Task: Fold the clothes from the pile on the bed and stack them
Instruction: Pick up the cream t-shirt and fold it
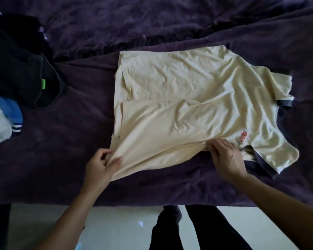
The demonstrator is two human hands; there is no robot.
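A cream T-shirt [188, 98] with dark sleeve trim and a small floral print lies spread on the purple blanket [152, 24], hem to the left and sleeves to the right. Its near side is folded over the middle. My left hand [102, 164] pinches the near hem corner between thumb and fingers and lifts it slightly. Near the print, my right hand [226, 156] grips the shirt's near folded edge, its fingers curled under the cloth. At the left edge sits the pile of clothes [16, 69], dark garments on top.
A blue and white garment [2, 120] with a striped cuff lies below the dark pile at the far left. The bed's near edge [116, 204] runs across the bottom, with pale floor and my dark trouser legs [188, 230] beneath it.
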